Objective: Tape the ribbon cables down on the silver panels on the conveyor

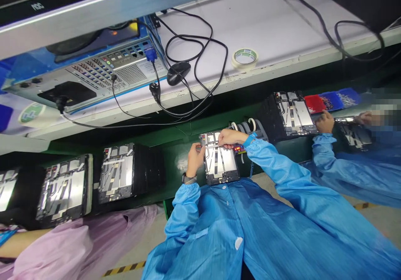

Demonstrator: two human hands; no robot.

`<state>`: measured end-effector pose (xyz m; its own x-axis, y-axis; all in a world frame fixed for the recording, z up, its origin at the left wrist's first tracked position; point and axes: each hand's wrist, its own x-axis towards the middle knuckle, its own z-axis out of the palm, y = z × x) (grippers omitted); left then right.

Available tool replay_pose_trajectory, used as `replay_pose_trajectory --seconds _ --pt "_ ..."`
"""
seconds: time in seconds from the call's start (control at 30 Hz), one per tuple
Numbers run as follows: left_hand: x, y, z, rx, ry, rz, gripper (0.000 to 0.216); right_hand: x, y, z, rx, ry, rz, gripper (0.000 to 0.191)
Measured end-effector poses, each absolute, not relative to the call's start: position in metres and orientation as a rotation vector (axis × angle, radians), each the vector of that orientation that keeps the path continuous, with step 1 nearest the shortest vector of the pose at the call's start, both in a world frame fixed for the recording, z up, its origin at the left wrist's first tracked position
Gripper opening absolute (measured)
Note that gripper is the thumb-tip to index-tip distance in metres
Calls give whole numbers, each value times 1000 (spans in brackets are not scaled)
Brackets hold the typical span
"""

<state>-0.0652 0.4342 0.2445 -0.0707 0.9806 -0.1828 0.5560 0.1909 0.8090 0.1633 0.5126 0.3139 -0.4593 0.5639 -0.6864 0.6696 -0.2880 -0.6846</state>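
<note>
A dark-edged, open tablet back frame [219,165], lined with silver foil panels and black strips, lies flat by the near edge of a green tabletop [183,163], directly in front of the person. The left hand [194,159], with a black wristwatch [189,178] at its wrist, appears closed on the frame's upper left edge. The right hand [232,137] lies across the top edge with its fingers reaching in; whether it grips or only presses cannot be told. Keeping the frame square and flat under both hands would suit close work like this.

A blue wrist strap [249,139] circles the right wrist. Just beyond the frame sit a small meter with red digits [239,148] and white tape rolls [247,125]. More tablet frames [116,172] lie along the tabletop, and a co-worker's hand [325,122] rests on another frame [353,133] to the right.

On the white shelf [266,25] above are a masking tape roll [245,58], a black mouse [178,72] and a computer's rear panel [115,73]. Lettering on a monitor edge [36,6] reads roughly "noc" from this angle; the panel's small labels are illegible.
</note>
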Motion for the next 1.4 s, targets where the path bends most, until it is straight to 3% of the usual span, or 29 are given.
replay_pose_trajectory --seconds 0.13,0.27,0.5,1.4 --pt "-65 429 246 1455 1738 857 28 164 508 309 1615 1832 -1852 26" --pt "-43 395 270 1836 1785 972 30 165 505 305 1663 1843 -1829 26" --pt "-19 347 276 2351 1392 409 53 168 502 289 1728 1945 -1711 28" --pt "-11 346 269 2427 1468 334 57 155 495 316 1765 2041 -1175 15"
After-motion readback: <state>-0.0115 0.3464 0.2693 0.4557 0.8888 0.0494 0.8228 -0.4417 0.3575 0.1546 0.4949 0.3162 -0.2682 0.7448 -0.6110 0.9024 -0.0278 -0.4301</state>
